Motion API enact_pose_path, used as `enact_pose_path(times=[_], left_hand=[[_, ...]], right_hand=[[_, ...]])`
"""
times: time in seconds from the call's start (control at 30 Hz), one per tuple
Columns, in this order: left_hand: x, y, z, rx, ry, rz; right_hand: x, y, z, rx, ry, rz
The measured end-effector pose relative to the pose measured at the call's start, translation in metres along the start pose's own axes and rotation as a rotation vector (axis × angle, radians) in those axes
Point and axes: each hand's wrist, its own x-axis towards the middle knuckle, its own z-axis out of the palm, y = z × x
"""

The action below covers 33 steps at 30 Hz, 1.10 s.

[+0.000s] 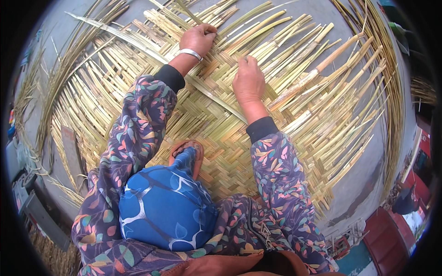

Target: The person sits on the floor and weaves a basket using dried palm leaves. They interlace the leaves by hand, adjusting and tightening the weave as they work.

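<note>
Grey floor [317, 11] lies under the woven mat [225, 158], clutter [43, 216] cropped at the rim; I can't tell what the curled left hand [199, 40] and right hand [248, 82] pinch.

No readable text, label, number or sign. Only leaf shapes, without legible lettering, on the patterned sleeves [282, 172]; only pale branching lines and leaf outlines on the blue trouser knee [161, 209]. No legible marking on the woven mat [228, 154] or silver-coloured bracelet [191, 53]. Too blurred for reading around the red objects [386, 239] at lower right.
</note>
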Motion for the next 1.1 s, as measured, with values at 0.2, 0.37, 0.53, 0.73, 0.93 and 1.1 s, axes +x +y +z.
enact_pose_path(times=[0.2,0.37,0.53,0.73,0.93,1.1], left_hand=[[-0.002,0.003,-0.007,0.125,-0.076,-0.050],[0.002,0.005,-0.012,-0.021,-0.102,-0.095],[-0.042,-0.002,-0.045,-0.366,0.016,-0.116],[-0.138,-0.005,-0.063,-0.531,-0.283,-0.432],[-0.167,-0.008,-0.056,-0.870,-0.540,-0.730],[-0.156,0.031,-0.054,-1.152,-0.443,-0.469]], right_hand=[[-0.003,0.002,-0.004,-0.114,-0.034,-0.175],[-0.007,-0.001,0.001,-0.197,-0.069,-0.227],[-0.032,-0.013,-0.025,-0.030,-0.109,-0.219],[-0.079,-0.015,-0.040,-0.033,-0.112,-0.274],[-0.078,-0.025,-0.063,0.240,-0.363,0.035],[-0.089,-0.010,-0.064,0.912,-0.483,0.437]])
